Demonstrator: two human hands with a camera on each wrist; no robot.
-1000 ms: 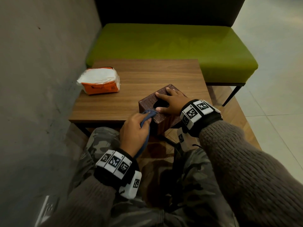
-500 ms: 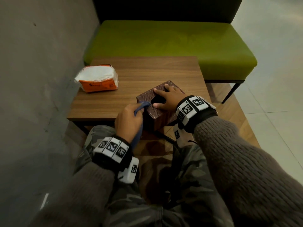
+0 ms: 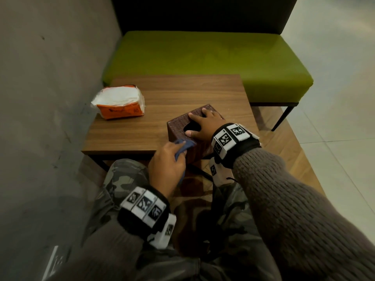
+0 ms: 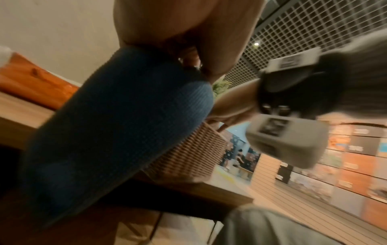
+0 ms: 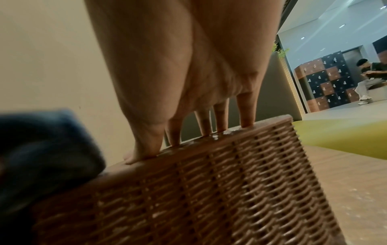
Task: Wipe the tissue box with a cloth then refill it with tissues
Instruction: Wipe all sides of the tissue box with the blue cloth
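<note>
1. Tissue box [image 3: 178, 128]: brown woven-pattern box, upright on the near right part of the wooden table [image 3: 162, 98], close to its near edge. A dark oval opening shows in its top face. In the right wrist view its woven side wall fills the lower frame.

2. Right hand [image 3: 205, 124]: laid flat on the top of the tissue box, fingers [image 5: 247, 112] straight and spread, tips and thumb pressing on the top surface beside the opening. It grips nothing; it bears down on the box.

3. Cloth [image 3: 183, 146]: blue ribbed fabric, bunched, its top end touching the near left corner of the tissue box. A tail of it hangs down below the table edge; in the left wrist view it hangs as a long blue fold in front of the woven wall.

4. Left hand [image 3: 166, 167]: fingers curled round the cloth, holding it against the box's near corner.

5. Tissue pack [image 3: 119, 103]: soft plastic pack, orange sides, white top, lying on the far left part of the table, well apart from the box and next to the wall [image 3: 50, 78].

6. Bench [image 3: 203, 61]: green padded seat with a dark back, directly behind the table.

7. Wrist bands [image 3: 231, 136]: black straps with white marker tiles on both wrists, over knitted sleeves.

8. Trousers [image 3: 123, 177]: camouflage pattern, knees below the table's near edge.
</note>
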